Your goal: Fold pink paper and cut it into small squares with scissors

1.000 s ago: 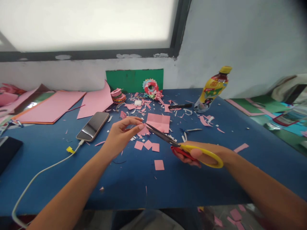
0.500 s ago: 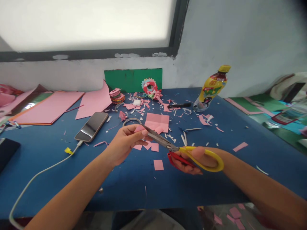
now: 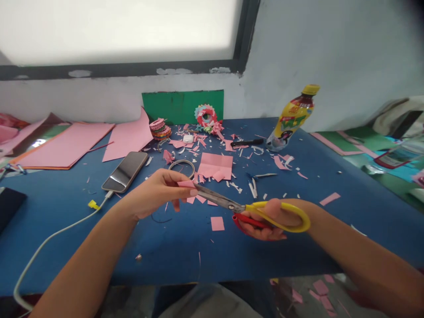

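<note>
My left hand pinches a small piece of pink paper between thumb and fingers, held above the table. In my right hand are scissors with one yellow and one red handle, their blades pointing left. The blade tips meet the right end of the pink paper; the blades look nearly closed. Below the blades a pink paper square lies flat, and more small pink pieces are partly hidden behind the blades. A larger creased pink sheet rests just beyond, beside a roll of tape.
A phone on a white cable lies left, near stacked pink sheets. At the back stand a paper ring and a tilted bottle. A black pen, a compass and paper scraps are scattered about.
My left hand has moved left and slightly down with the pink paper. The scissor blades have come closer together, and their tips have shifted a little left.
</note>
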Tool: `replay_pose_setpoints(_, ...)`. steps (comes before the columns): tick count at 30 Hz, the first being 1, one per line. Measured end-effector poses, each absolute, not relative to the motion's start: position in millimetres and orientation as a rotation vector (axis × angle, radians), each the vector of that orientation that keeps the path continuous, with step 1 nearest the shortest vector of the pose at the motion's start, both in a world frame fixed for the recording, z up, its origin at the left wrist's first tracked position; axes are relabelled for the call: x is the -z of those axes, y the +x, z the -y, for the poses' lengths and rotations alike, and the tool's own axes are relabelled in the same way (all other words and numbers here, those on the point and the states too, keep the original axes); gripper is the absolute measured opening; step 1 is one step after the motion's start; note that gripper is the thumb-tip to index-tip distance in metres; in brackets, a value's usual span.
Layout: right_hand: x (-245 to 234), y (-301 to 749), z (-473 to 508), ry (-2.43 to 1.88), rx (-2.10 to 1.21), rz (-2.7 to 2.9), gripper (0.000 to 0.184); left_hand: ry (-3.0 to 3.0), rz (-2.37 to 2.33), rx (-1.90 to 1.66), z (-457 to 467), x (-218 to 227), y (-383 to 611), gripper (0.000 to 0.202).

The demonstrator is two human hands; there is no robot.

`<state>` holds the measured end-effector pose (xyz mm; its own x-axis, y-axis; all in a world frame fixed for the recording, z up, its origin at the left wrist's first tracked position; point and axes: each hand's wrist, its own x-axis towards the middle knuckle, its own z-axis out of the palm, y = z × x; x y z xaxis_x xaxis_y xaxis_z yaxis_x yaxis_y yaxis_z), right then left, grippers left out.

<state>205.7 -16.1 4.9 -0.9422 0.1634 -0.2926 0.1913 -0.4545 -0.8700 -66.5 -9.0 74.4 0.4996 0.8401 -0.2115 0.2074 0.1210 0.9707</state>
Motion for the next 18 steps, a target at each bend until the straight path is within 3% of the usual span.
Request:
replay_pose_setpoints(9,3,209,16,0.492,2.497,-1.661,0.054,1.481,-0.959,-0.445,11,-83,-70,0.009)
replay_pose_setpoints(18,3,208,12,0.365,2.454,-1.901,0.081,1.476,-1.062,-0.589,12,-81,-69,0.018)
